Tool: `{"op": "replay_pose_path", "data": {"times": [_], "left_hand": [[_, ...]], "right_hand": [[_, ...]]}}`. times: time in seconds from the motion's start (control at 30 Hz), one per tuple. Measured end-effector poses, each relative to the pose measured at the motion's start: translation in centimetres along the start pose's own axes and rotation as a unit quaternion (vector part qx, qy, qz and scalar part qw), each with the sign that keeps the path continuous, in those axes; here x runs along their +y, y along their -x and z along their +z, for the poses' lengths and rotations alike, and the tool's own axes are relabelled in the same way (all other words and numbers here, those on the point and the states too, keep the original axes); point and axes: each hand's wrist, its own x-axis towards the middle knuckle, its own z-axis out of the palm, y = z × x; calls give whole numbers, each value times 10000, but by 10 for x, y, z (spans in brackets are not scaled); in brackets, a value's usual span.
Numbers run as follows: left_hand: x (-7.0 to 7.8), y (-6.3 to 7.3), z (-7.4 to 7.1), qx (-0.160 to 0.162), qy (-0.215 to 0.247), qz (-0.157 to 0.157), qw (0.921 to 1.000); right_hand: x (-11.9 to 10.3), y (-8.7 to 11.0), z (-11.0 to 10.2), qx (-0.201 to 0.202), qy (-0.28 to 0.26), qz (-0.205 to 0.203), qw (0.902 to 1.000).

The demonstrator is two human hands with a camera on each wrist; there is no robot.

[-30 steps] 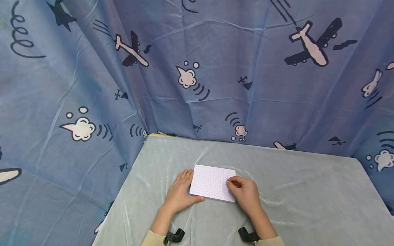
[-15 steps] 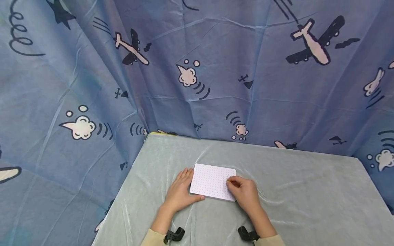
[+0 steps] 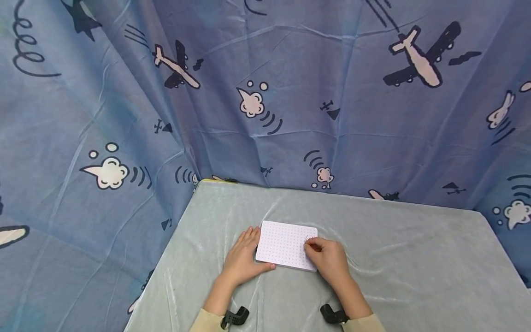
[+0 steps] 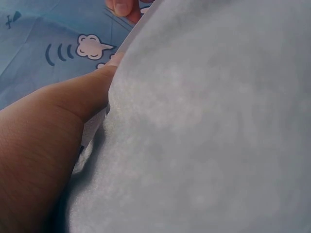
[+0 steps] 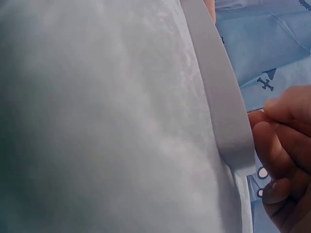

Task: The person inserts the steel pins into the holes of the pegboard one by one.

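A white board with rounded corners and a grid of small dots (image 3: 282,244) lies flat on the cloth-covered table. My left hand (image 3: 241,262) rests at its left end, fingers straight along the left edge and thumb along the front edge. Over the board's right part, my right hand (image 3: 330,259) pinches a very thin stick-like piece (image 3: 307,238) between thumb and forefinger; its kind cannot be told. In the right wrist view, the board's thick side (image 5: 223,92) shows beside the curled fingers (image 5: 272,145). The left wrist view shows the left thumb (image 4: 92,92) against the board's edge.
Grey velvety cloth (image 3: 398,258) covers the table, with soft folds. Behind and to the left hangs a blue curtain (image 3: 290,152) printed with planes and clouds. Black wrist cameras sit at the left wrist (image 3: 236,317) and the right wrist (image 3: 333,315).
My right fingertips have shifted very slightly left over the board, still pinching the thin piece. The left hand and the board stay in place.
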Motion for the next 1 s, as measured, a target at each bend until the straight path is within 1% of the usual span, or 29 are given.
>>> {"op": "replay_pose_path", "data": {"times": [0.17,0.27,0.57,0.83,1.0], "left_hand": [[0,2,0,-9,10,-10,10000],[0,2,1,12,23,-32,10000],[-1,1,2,87,19,41,10000],[-2,1,5,62,48,16,10000],[-1,1,3,45,63,25,10000]], "right_hand": [[1,2,-4,-176,-52,376,9991],[4,4,-9,-209,-1,536,9983],[21,8,-33,112,184,901,9957],[36,10,-53,144,437,991,9940],[44,14,-63,129,641,946,9934]]}}
